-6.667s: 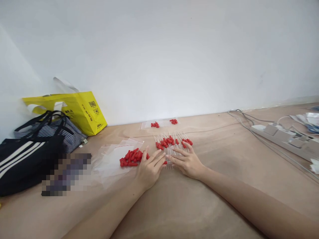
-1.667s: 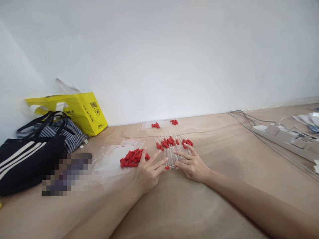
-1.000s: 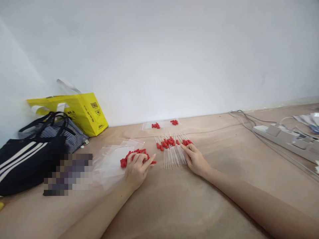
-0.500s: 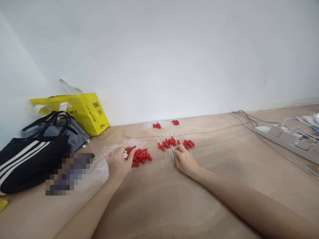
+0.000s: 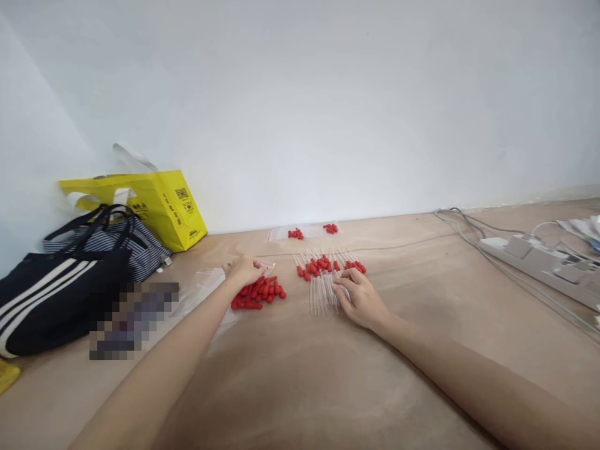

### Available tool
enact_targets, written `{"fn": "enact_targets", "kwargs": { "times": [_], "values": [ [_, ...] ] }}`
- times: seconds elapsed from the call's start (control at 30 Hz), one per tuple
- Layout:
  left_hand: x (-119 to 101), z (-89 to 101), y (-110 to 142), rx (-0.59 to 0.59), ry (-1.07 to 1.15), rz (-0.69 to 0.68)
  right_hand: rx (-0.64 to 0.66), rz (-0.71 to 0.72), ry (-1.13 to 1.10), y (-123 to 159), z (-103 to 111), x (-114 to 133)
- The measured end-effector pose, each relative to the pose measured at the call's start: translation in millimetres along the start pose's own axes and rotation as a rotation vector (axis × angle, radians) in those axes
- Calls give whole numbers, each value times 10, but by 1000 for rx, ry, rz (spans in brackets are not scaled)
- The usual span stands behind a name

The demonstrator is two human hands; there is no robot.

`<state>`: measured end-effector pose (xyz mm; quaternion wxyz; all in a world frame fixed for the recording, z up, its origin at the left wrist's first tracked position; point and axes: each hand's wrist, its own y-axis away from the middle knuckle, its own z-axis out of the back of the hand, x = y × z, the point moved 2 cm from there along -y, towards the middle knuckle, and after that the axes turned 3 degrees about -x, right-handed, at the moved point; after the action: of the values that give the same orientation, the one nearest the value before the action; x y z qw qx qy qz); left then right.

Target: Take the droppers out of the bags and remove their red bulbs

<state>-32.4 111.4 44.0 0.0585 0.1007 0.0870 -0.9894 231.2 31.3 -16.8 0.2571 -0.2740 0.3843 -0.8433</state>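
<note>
risk first: the loose red pieces (image 5: pixel 269 290) could scatter or roll if the left hand (image 5: pixel 244 271) or its wrist drags through the pile, since nothing walls them in; tugging the clear plastic bags (image 5: pixel 201 289) beside and partly under them could do the same. the thin clear tubes (image 5: pixel 319 296) could skew or cross if the right hand (image 5: pixel 362 300) nudges them sideways, and might bump the red-ended tubes (image 5: pixel 323 265) just beyond. pose: left forearm comes in from lower left, wrist bent, hand palm-down over the pile's far left side, fingers curled and pointing right; can't tell if they pinch anything. right forearm slants in from lower right, hand low at the tubes' right edge, fingers bent and close together, thumb below them near the tubes; can't tell whether a tube is gripped. red pieces sit left of the tubes, on the table (image 5: pixel 290 375); more red-ended items (image 5: pixel 330 229) lie near the wall (image 5: pixel 328 125).
</note>
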Motion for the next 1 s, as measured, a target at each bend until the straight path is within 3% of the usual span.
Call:
{"fn": "enact_targets", "kwargs": {
  "times": [0.13,0.23,0.33,0.5,0.7,0.8,1.0],
  "values": [
    [-27,-59,-64,64,-23,19,-20,15,49,8,53,-22],
    [-94,-60,-73,9,-57,11,-34,17,72,3,59,-13],
    [-277,-84,-77,-25,-80,-45,-45,-1,104,-2,59,3],
    [-645,-259,-120,32,-111,-89,-85,-53,152,-8,106,-10],
    [-784,-445,-140,77,-153,-91,-101,-126,196,-15,211,-155],
    [-775,-403,-168,81,-150,-76,-71,-107,162,-20,239,-184],
    [-653,-93,-13,-7,-104,-100,175,121,105,-6,176,-41]
  ]
}}
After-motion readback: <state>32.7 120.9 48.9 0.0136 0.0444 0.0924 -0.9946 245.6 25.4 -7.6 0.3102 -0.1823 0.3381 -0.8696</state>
